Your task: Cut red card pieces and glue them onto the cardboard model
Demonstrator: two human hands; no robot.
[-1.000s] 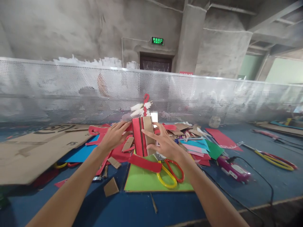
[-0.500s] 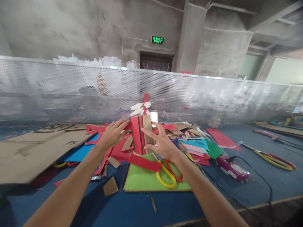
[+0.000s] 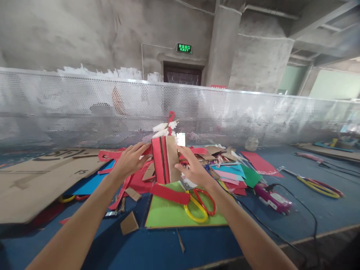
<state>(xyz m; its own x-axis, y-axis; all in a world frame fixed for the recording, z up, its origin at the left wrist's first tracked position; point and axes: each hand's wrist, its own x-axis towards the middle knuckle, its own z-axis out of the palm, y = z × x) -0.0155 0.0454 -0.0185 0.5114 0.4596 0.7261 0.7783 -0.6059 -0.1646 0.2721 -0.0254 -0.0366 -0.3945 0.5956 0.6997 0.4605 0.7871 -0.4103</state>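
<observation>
A small cardboard box [image 3: 161,159], red with dark stripes on its left and bare brown on its right, stands tilted slightly between my hands. My left hand [image 3: 131,159] grips it at the upper left edge, partly hiding red pieces behind. My right hand [image 3: 194,168] is on the right side, its thumb near the brown face and its fingers along the far edge. White flower-like pieces [image 3: 161,130] and a curled red strip [image 3: 171,115] show above the box. Below it a red strip [image 3: 170,194] and scissors with yellow and red handles [image 3: 198,213] lie on a green sheet [image 3: 165,217].
Large brown cardboard [image 3: 50,180] covers the left of the blue table. Coloured paper [image 3: 229,174] is piled to the right, beside a purple corded device [image 3: 272,199]. Another pair of scissors [image 3: 317,185] lies farther right. A perforated metal screen [image 3: 135,108] runs behind.
My right fingers have drawn back from the brown face toward the box's right edge. The box leans a little more. The whole view has shifted slightly.
</observation>
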